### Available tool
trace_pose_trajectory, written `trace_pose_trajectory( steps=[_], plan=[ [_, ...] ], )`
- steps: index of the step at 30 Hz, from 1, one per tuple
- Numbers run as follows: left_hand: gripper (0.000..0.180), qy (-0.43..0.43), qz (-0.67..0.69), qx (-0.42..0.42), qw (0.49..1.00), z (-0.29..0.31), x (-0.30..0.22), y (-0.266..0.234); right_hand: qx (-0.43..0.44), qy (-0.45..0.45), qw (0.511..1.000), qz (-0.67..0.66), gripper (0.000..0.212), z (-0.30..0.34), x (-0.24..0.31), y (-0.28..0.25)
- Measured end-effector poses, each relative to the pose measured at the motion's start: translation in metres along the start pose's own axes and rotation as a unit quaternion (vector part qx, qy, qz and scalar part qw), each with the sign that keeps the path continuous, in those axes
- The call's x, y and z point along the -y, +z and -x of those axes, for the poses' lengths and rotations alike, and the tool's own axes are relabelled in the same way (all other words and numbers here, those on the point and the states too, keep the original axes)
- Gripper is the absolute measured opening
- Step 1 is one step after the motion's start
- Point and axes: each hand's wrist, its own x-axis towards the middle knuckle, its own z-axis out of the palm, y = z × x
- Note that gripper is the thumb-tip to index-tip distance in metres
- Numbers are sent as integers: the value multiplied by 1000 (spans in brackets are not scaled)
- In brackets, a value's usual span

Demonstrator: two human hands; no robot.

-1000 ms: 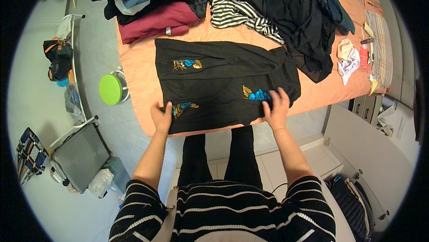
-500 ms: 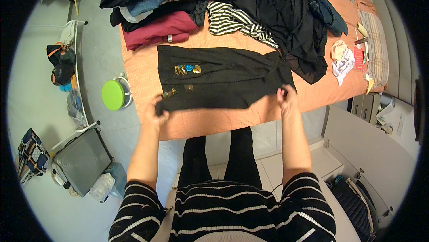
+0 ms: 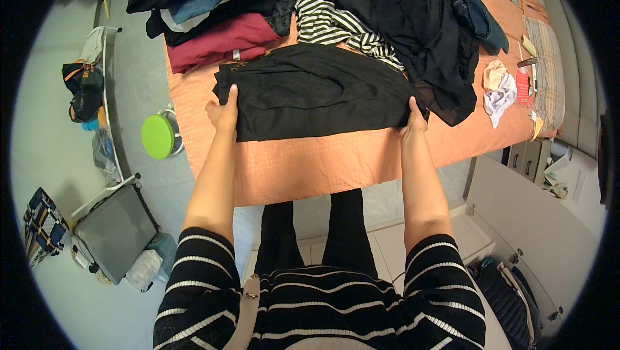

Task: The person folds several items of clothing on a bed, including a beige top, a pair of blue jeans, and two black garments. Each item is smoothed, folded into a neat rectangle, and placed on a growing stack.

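A folded black garment (image 3: 310, 101) stretches sideways across the near part of the orange bedspread (image 3: 290, 172); I cannot tell what kind of garment it is. My left hand (image 3: 224, 114) grips its left end, the thumb lying on top of the cloth and the fingers partly hidden. At the opposite end, my right hand (image 3: 414, 119) is closed on the lower right corner, thumb pointing away from me. A little gold decoration peeks out at the garment's far left edge. Wrinkles run along its middle, and its near edge is fairly straight.
Behind lie a maroon folded garment (image 3: 223, 43), black-and-white striped cloth (image 3: 332, 27) and a heap of black clothes (image 3: 420, 33). Small pale cloths (image 3: 498, 95) lie to the right. A green stool (image 3: 158, 137) stands left of the bed, beyond it a grey suitcase (image 3: 116, 230).
The garment's near side has been turned over away from me, covering the gold and blue sequin patches that showed before. Both hands have moved slightly farther onto the bed with it.
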Motion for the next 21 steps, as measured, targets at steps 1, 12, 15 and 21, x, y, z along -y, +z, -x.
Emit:
trace_pose_trajectory(
  steps=[1,12,15,21],
  plan=[
    [84,95,-62,-29,993,3,-10,8,-24,4,1000,-6,86,-4,4,1],
    [51,563,-306,184,745,23,-93,43,228,-667,637,313,34,78,18,31],
    [77,562,-290,245,735,23,-91,33,354,-656,463,480,62,117,12,47],
    [111,592,-310,275,691,33,-92,12,414,-683,415,436,32,111,8,56]
  ],
)
